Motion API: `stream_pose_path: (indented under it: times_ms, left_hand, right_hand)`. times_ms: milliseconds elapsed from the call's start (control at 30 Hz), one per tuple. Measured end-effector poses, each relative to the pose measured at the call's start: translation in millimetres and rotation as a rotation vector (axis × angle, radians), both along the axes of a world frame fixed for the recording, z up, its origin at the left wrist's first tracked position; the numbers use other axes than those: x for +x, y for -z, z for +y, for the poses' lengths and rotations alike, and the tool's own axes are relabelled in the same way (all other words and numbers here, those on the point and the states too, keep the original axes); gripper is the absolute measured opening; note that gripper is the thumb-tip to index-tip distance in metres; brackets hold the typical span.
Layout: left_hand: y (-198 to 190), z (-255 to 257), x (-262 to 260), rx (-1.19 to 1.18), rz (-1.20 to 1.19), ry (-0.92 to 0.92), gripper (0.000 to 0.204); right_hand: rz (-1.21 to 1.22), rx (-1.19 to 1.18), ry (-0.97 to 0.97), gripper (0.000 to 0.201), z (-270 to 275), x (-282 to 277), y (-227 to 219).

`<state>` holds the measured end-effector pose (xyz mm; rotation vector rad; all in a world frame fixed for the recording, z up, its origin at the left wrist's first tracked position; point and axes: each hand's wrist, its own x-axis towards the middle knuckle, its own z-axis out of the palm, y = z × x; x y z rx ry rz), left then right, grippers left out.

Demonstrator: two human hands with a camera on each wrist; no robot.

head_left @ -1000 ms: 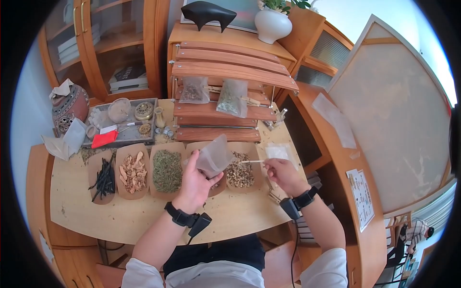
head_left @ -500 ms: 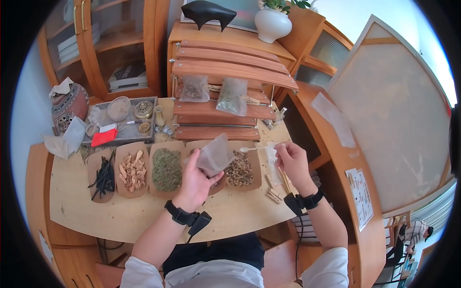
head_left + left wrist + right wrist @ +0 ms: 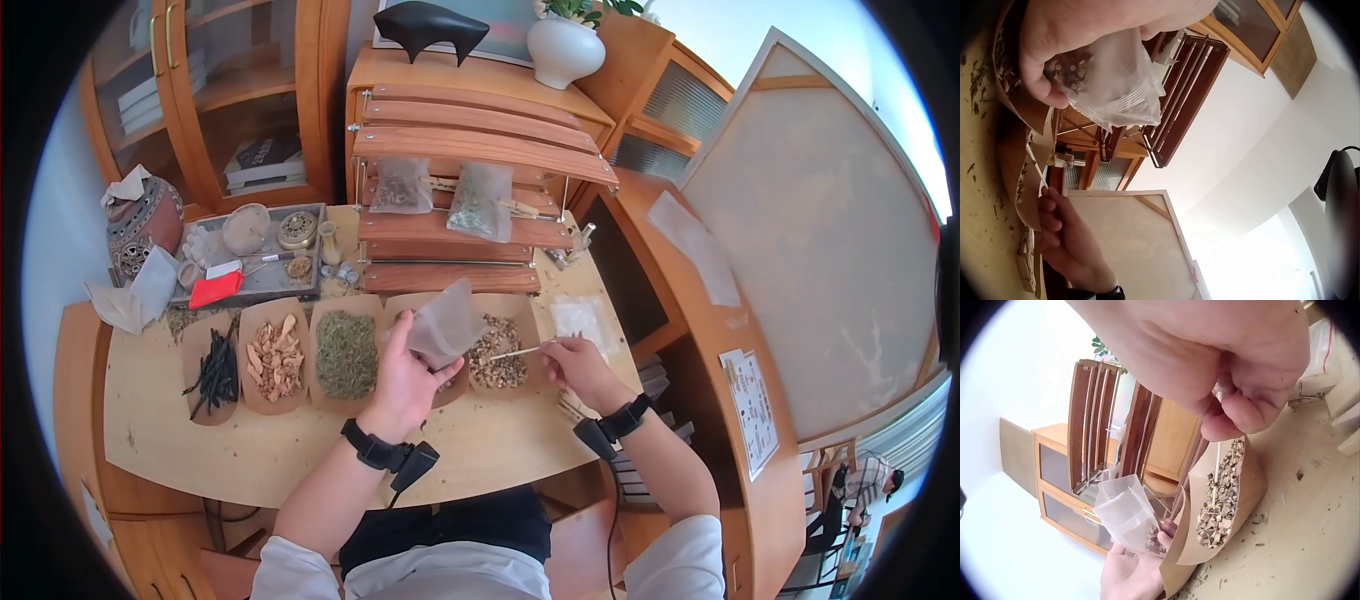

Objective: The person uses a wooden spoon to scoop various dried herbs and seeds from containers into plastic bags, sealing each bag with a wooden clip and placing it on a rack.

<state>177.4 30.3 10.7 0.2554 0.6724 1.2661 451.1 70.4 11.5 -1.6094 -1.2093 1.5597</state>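
Observation:
My left hand (image 3: 398,388) holds a translucent pouch (image 3: 447,325) over the row of paper trays, thumb on one side and fingers beneath. In the left wrist view, dark chopped pieces (image 3: 1072,67) show in the bottom of the pouch. My right hand (image 3: 583,370) pinches the handle of a thin, pale spoon (image 3: 517,352) between thumb and fingertips. Its far end reaches into brown and cream chopped dried herb (image 3: 1217,519) in the rightmost paper tray (image 3: 538,375). The spoon's bowl is hidden among the pieces.
Other trays hold dark strips (image 3: 212,375), pale dried slices (image 3: 275,362) and green herb (image 3: 347,355). Behind them a slatted wooden rack (image 3: 450,250) carries two filled pouches (image 3: 480,200). A grey tray (image 3: 250,290) of small vessels stands back left. Clothespins (image 3: 572,406) lie at the right.
The spoon rose off the rightmost tray, showing its bowl, then came back down into the herb as my right hand lowered. The left hand and pouch stay nearly in place.

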Motion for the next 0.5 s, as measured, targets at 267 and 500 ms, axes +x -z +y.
stream_pose_path:
  times_ms: [267,500]
  left_hand:
    - [0,0,-1,0.004,-0.012,-0.005,0.060]
    - [2,0,1,0.006,-0.005,0.001,0.059]
  right_hand:
    - [0.218,-0.041,0.078,0.016,3,6,-18]
    - [0.248,0.145,0.083,0.018,5,-17,-78]
